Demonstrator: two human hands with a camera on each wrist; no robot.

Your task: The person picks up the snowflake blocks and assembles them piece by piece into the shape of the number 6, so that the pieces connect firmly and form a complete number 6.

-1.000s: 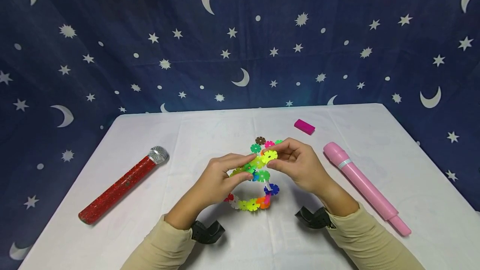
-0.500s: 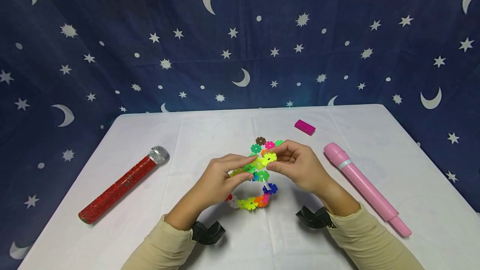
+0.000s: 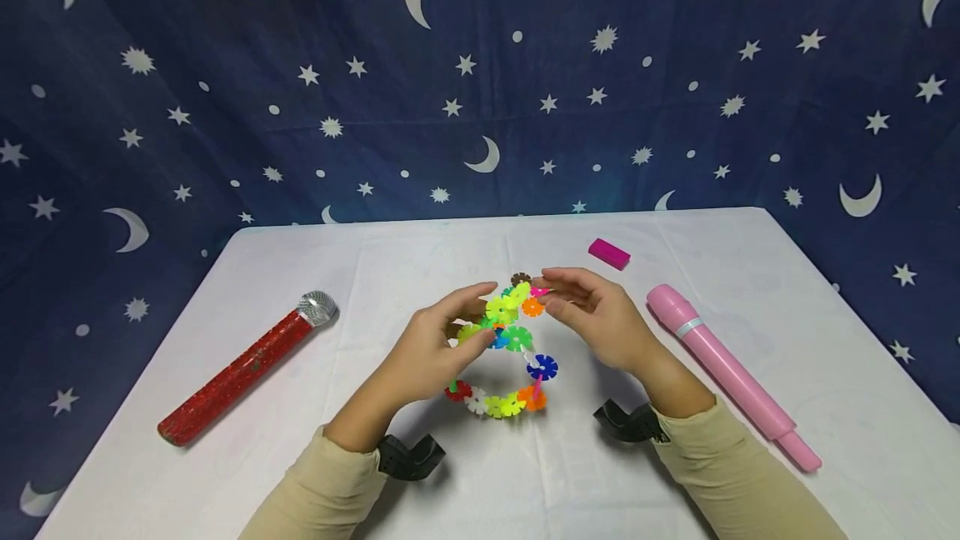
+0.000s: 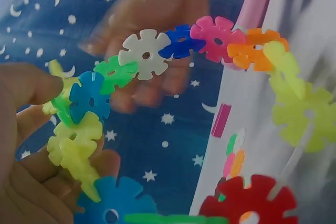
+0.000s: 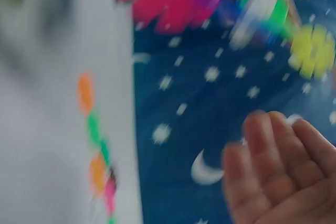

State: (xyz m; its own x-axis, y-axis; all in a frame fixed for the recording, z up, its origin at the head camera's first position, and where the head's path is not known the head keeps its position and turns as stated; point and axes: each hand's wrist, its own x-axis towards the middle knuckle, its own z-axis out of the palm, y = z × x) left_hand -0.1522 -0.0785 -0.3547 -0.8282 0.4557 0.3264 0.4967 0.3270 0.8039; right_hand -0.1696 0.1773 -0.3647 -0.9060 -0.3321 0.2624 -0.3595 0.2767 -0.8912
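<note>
Right hand [image 3: 606, 319] withdrawn, fingers parted from thumb, left hand [image 3: 429, 347] pinching disc chain [image 3: 517, 339]

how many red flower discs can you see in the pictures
1: the red disc is in the loop of discs held by the left hand, beside a white disc. Others may be hidden behind the hands.

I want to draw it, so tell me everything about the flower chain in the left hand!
The flower chain is made of notched, flower-shaped discs that look like plastic: yellow, green, blue, white, pink, orange and red. They slot together, some turned edge-on, and curve round in a loop. The left hand holds it up at some yellow discs, over the white table; the right hand seems close by but apart.
</note>
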